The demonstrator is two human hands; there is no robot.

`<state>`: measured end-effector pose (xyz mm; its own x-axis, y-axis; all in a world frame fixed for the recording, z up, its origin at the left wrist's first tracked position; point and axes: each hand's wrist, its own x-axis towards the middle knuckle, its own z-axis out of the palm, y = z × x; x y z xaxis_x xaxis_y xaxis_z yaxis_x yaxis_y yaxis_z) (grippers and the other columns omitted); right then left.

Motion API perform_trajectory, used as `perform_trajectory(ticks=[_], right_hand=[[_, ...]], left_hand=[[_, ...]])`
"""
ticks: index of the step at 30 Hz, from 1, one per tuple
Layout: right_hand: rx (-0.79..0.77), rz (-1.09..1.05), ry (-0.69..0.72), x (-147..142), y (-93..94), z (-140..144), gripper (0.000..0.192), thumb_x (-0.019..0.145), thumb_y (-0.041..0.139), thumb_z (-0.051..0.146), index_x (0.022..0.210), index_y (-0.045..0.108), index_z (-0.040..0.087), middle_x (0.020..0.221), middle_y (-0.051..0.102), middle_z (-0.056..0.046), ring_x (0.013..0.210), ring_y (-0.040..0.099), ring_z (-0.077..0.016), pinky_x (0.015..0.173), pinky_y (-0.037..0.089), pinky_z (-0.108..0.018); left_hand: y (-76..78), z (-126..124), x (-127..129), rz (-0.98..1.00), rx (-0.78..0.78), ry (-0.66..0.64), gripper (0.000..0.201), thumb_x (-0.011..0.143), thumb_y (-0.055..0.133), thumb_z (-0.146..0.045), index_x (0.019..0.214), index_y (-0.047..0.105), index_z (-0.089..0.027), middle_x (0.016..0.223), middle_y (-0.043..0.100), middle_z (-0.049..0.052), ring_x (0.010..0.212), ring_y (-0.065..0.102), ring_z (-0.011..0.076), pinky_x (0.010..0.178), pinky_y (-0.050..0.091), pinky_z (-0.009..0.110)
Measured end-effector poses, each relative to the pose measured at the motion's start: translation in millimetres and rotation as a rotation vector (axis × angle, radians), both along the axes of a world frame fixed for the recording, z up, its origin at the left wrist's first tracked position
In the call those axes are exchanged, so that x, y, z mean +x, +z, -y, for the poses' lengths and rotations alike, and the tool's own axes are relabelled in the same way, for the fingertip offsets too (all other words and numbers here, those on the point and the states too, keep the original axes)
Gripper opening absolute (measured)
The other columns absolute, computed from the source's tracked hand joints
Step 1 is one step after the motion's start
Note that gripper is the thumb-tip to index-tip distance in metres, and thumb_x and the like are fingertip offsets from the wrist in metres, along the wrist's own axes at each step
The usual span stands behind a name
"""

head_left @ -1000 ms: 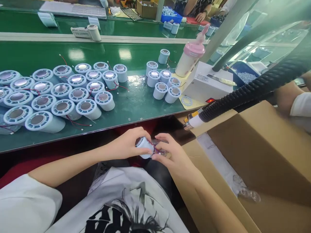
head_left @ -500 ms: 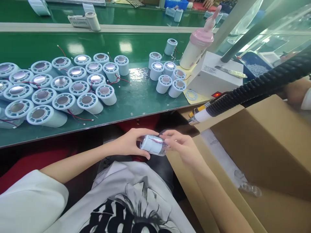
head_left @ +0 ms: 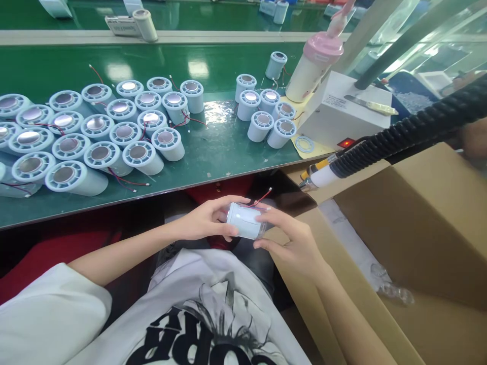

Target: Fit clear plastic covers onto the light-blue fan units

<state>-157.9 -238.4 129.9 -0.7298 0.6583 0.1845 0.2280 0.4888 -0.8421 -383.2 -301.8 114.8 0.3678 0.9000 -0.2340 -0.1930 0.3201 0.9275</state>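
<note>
1. My left hand [head_left: 205,220] grips one end of a pale blue cylinder [head_left: 243,220], fingers curled over its top and thumb under it.
2. My right hand [head_left: 291,238] closes on the other end, where a clear film wraps the part; the two hands sit close together, both clamped on the same piece.
3. The cylinder lies on its side above my lap, just below the edge of the green surface [head_left: 213,157], and a thin red wire [head_left: 261,197] sticks up from it.
4. To the right stands an open cardboard box [head_left: 418,228], with a black ribbed hose [head_left: 399,142] reaching over it.
5. On the surface, a large cluster of cylinders [head_left: 95,137] stands at the left and a smaller group [head_left: 264,114] further right.
6. Beyond that group sit a white machine box [head_left: 342,119] and a pink-capped bottle [head_left: 314,68].
</note>
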Motion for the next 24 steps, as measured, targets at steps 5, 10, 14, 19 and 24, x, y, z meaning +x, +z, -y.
perform_trajectory(ticks=[5,10,14,19,24], right_hand=[[-0.035,0.052,-0.002,4,2.0,2,0.039,0.072,0.076,0.031,0.107,0.061,0.024,0.124,0.064,-0.009,0.113,0.061,-0.0279,0.092,0.053,-0.040],[-0.175,0.008,-0.003,3,6.8,4,0.041,0.072,0.076,0.030,0.109,0.060,0.025,0.120,0.065,-0.007,0.113,0.061,-0.0263,0.092,0.054,-0.038],[-0.337,-0.047,0.002,2,9.2,4,0.042,0.072,0.077,0.027,0.110,0.059,0.025,0.121,0.064,-0.007,0.117,0.058,-0.0263,0.093,0.054,-0.038],[-0.417,-0.202,-0.134,2,-8.4,4,0.039,0.072,0.076,0.028,0.107,0.058,0.024,0.123,0.063,-0.009,0.116,0.057,-0.0254,0.093,0.053,-0.040],[-0.446,-0.422,-0.451,3,-43.4,-1,0.041,0.071,0.074,0.037,0.103,0.052,0.023,0.121,0.063,-0.014,0.111,0.061,-0.0250,0.090,0.053,-0.043]], left_hand=[[11.5,0,-4,-0.125,0.193,-0.070,0.072,0.070,0.075,-0.021,0.136,0.045,-0.026,0.136,0.051,0.012,0.114,0.058,0.0245,0.093,0.051,0.037],[16.8,3,-6,-0.190,0.310,-0.076,0.075,0.071,0.075,-0.018,0.138,0.043,-0.027,0.143,0.045,0.011,0.123,0.052,0.0254,0.099,0.047,0.038],[19.5,3,-7,-0.201,0.318,-0.091,0.076,0.071,0.074,-0.017,0.139,0.041,-0.028,0.144,0.044,0.011,0.126,0.049,0.0252,0.102,0.045,0.038],[6.2,-22,0,-0.061,0.189,-0.060,0.079,0.069,0.076,-0.015,0.138,0.041,-0.024,0.140,0.048,0.012,0.124,0.051,0.0234,0.103,0.043,0.038],[-20.1,-78,24,0.033,0.091,-0.010,0.072,0.062,0.081,-0.022,0.128,0.052,-0.017,0.134,0.054,0.015,0.121,0.054,0.0253,0.102,0.042,0.039]])
